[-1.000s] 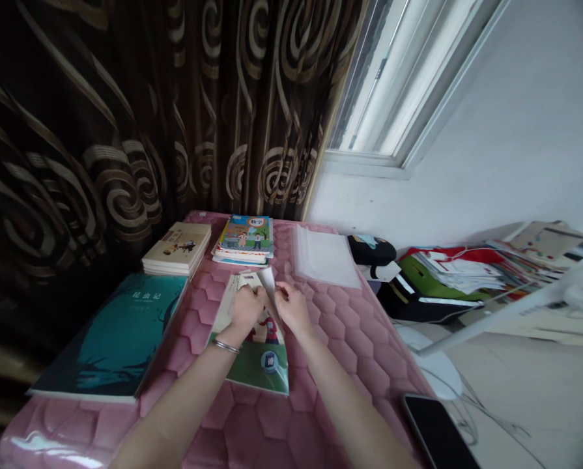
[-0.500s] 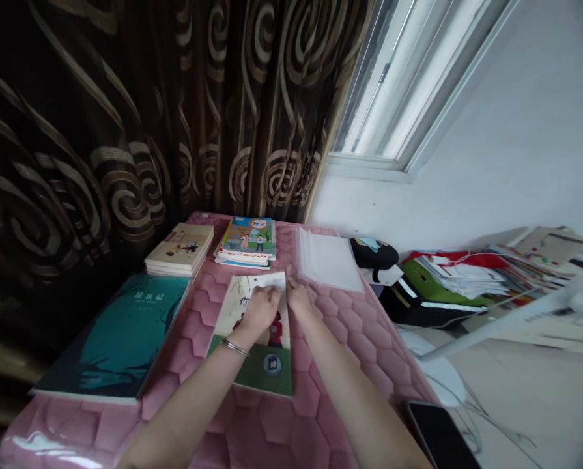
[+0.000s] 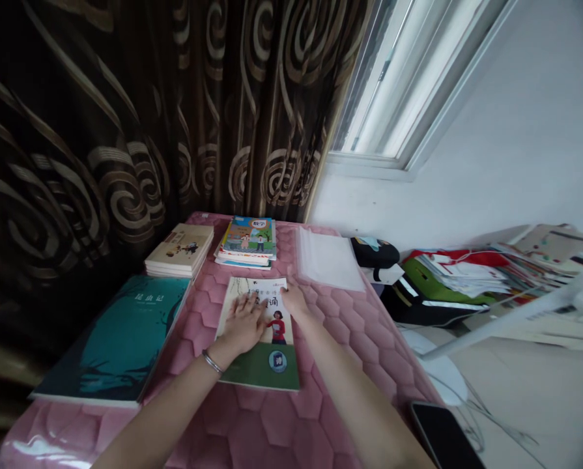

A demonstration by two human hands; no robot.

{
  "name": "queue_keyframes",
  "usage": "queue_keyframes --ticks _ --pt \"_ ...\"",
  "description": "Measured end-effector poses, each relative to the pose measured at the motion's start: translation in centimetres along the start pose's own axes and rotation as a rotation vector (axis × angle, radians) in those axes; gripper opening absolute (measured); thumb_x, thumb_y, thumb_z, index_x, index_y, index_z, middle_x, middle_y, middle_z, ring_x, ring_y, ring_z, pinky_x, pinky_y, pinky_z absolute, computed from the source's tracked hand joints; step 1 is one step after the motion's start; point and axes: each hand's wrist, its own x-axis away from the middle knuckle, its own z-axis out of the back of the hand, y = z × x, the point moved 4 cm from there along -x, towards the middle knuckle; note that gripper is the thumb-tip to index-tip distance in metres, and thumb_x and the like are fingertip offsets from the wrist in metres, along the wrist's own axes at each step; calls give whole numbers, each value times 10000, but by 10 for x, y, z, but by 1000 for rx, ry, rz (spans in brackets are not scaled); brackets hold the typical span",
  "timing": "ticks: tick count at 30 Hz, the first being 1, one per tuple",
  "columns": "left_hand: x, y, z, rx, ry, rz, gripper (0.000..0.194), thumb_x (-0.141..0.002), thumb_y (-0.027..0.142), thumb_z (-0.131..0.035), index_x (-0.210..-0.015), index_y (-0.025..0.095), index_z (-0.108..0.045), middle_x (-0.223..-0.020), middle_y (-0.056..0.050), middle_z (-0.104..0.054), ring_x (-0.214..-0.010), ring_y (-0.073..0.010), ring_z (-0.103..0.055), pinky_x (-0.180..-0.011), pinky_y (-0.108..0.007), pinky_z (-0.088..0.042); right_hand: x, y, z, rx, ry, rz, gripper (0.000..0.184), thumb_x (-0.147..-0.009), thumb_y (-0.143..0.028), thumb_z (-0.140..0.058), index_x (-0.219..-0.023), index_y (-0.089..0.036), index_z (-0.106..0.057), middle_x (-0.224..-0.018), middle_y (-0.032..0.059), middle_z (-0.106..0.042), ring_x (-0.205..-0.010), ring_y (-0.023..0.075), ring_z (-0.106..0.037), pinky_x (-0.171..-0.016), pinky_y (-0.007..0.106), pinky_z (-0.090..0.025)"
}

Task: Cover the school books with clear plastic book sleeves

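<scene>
A cream-and-green paperback book lies flat with its cover up on the pink quilted table cover. My left hand, with a silver bracelet at the wrist, rests on the left half of the cover, its fingers spread. Part of the title and a drawn figure are hidden under it. At the upper right edge of the book is my right hand, its thumb on the cover and its other fingers curled at the edge, mostly out of sight.
At the left lies a large teal book, with a stack of beige books behind it. Colourful textbooks and clear plastic sleeves sit at the back. A phone is at the lower right, near a white lamp.
My left hand has slid left across the cover and flattened, with its fingers now spread. The book has shifted and turned slightly. My right hand's thumb now shows on the cover.
</scene>
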Motion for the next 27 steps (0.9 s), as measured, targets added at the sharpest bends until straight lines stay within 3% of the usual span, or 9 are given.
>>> queue_keyframes --ticks 3,5,8,10,12,15,19,27 --pt "6 -7 -1 -20 1 16 568 -979 465 -360 -1514 276 -333 -1616 -76 -227 -1493 -296 -168 -1195 -518 -157 4 -8 4 58 12 -78 383 -891 -165 -386 -1127 -86 -677 -1047 209 -717 -935 278 -700 -790 363 -521" --pt "4 -9 1 -23 -10 -1 557 -977 452 -360 -1504 270 -358 -1611 -78 -250 -1485 -291 -201 -1191 -501 -177 12 -19 8 93 53 -84 433 -897 -165 -389 -1256 -66 -609 -1216 256 -642 -1095 323 -644 -895 425 -489" --pt "-9 -13 8 -40 13 1 509 -968 326 -353 -1457 216 -443 -1568 -86 -360 -1435 -260 -330 -1163 -431 -269 27 -43 5 183 65 113 487 -937 -235 -397 -1390 -101 -512 -1429 216 -500 -1333 318 -458 -1097 460 -340" --pt "-21 -19 12 -58 37 -5 513 -949 259 -354 -1441 160 -459 -1540 -99 -407 -1410 -241 -371 -1155 -390 -288 35 -56 -6 256 -32 307 509 -974 -317 -359 -1436 -133 -469 -1501 153 -440 -1411 280 -357 -1158 434 -268" --pt "-31 -25 12 -69 44 -14 530 -946 264 -356 -1455 136 -434 -1547 -106 -394 -1431 -240 -337 -1180 -395 -242 40 -58 -19 319 -155 394 540 -1000 -370 -291 -1471 -141 -421 -1558 114 -357 -1457 256 -269 -1186 435 -212" --pt "-38 -33 6 -69 52 10 559 -959 318 -337 -1487 139 -382 -1580 -109 -319 -1464 -248 -271 -1207 -431 -168 37 -41 -25 388 -226 307 581 -1011 -409 -239 -1511 -129 -339 -1600 104 -239 -1493 239 -154 -1205 454 -126" --pt "-39 -36 -1 -60 68 45 583 -956 367 -352 -1492 141 -373 -1588 -113 -290 -1468 -250 -264 -1211 -422 -157 29 -21 -18 393 -218 175 603 -1014 -432 -216 -1531 -128 -278 -1616 84 -179 -1499 203 -121 -1207 430 -124" --pt "-38 -36 -3 -81 96 42 578 -955 362 -341 -1487 139 -381 -1577 -112 -325 -1468 -249 -261 -1206 -418 -170 29 -23 -19 371 -230 180 626 -1006 -444 -233 -1534 -109 -261 -1617 97 -170 -1502 210 -100 -1211 435 -91"
